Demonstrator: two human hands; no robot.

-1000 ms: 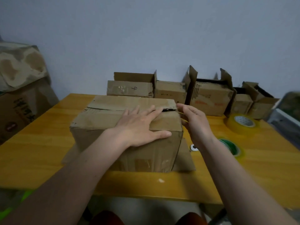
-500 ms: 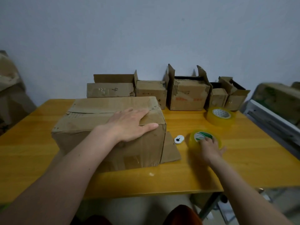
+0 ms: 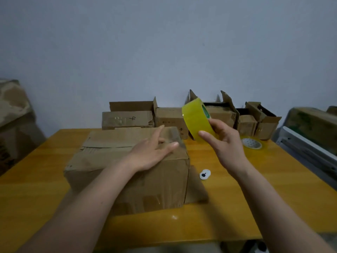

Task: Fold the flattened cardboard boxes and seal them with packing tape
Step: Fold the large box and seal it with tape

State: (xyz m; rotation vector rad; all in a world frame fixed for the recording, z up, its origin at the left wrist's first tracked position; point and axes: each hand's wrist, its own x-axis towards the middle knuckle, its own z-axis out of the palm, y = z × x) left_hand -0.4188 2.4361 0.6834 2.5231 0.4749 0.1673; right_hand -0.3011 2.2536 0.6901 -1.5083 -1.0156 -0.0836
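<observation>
We see the folded cardboard box [image 3: 127, 167] sitting on the yellow bench [image 3: 273, 189], flaps closed. Our left hand [image 3: 153, 152] lies on its top, fingers relaxed and spread. Our right hand [image 3: 221, 139] grips a yellow tape roll [image 3: 197, 119] raised beside the box.

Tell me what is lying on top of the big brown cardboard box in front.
The left hand rests flat on the big brown cardboard box, pressing its folded top flaps. Nothing else lies there. The seam under the palm is covered, so tape there cannot be judged.
</observation>
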